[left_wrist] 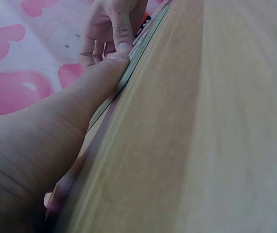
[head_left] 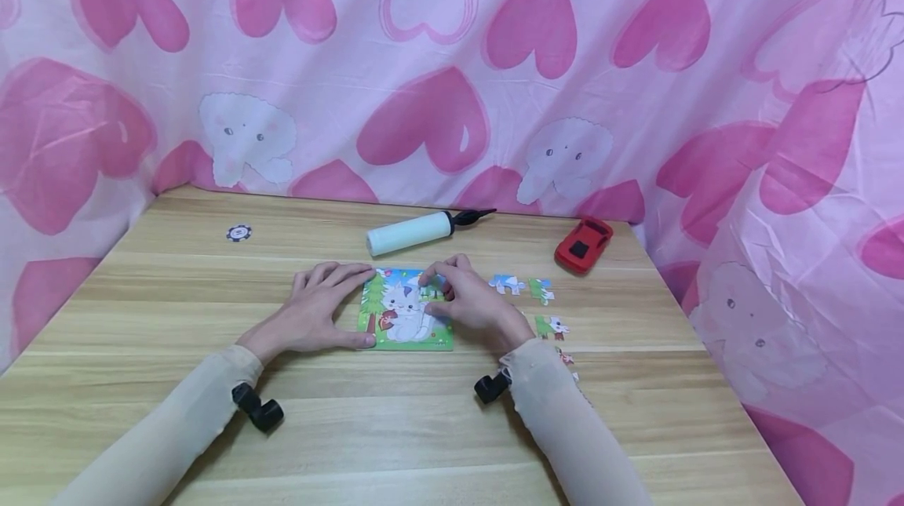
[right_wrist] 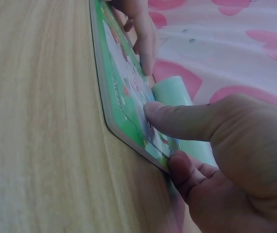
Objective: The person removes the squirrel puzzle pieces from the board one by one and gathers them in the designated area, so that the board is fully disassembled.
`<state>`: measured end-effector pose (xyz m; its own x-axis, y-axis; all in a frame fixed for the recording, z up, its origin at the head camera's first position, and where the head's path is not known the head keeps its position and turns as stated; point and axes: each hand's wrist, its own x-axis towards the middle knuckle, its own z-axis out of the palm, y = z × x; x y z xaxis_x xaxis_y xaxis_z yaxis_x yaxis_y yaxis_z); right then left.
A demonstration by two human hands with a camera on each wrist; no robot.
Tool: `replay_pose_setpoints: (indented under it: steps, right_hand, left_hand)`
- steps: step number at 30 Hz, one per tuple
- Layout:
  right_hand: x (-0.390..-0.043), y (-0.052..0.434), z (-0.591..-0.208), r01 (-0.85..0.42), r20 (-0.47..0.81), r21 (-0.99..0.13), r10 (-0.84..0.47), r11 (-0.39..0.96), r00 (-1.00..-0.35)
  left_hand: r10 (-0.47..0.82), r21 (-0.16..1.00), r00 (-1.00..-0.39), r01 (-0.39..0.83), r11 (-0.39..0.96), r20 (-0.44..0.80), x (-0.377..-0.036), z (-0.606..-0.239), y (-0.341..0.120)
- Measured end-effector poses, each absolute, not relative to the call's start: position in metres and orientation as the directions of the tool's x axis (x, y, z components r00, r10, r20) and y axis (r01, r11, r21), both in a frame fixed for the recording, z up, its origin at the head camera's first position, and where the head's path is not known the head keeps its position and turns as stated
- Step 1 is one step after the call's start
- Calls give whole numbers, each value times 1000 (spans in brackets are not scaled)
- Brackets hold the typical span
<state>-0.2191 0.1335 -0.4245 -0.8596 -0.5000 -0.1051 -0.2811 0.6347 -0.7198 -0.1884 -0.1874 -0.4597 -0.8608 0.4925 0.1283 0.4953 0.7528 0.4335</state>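
Note:
A square jigsaw puzzle board, with a white cartoon kitten, a green tree and grass, lies flat on the wooden table. My left hand spreads along its left side; the straight thumb rests at the near corner and the fingers reach the far corner. Over the right half, my right hand curls thumb and forefinger at a puzzle piece, partly hidden by the fingers. In the right wrist view, the thumb lies over the picture and the forefinger bends at the board's edge.
Loose puzzle pieces lie right of the board, some partly behind my right forearm. Beyond it lies a pale hand pump with a black nozzle. A red toy car sits back right, a poker chip back left. Heart-patterned curtain surrounds the table.

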Motion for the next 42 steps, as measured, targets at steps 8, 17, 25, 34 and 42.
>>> replay_pose_setpoints:
  steps: [8,17,25,34,42]
  right_hand:
    - [-220,132,-425,-278,-83,-693,-457,665,-886]
    - [-220,134,-424,-277,-74,-685,-442,674,-894]
    - [-219,135,-423,-276,-79,-656,-428,702,-900]
    - [-219,137,-419,-273,-58,-666,-414,694,-909]
    - [-218,144,-408,-296,-24,-674,-421,676,-907]
  left_hand:
    - [489,430,-863,491,757,123,-188,-460,-188]
    - [492,430,-862,493,756,124,-188,-460,-188]
    - [492,429,-861,495,756,126,-187,-459,-187]
    - [491,428,-863,490,759,118,-189,-458,-187]
    - [492,435,-863,489,756,115,-188,-459,-188]
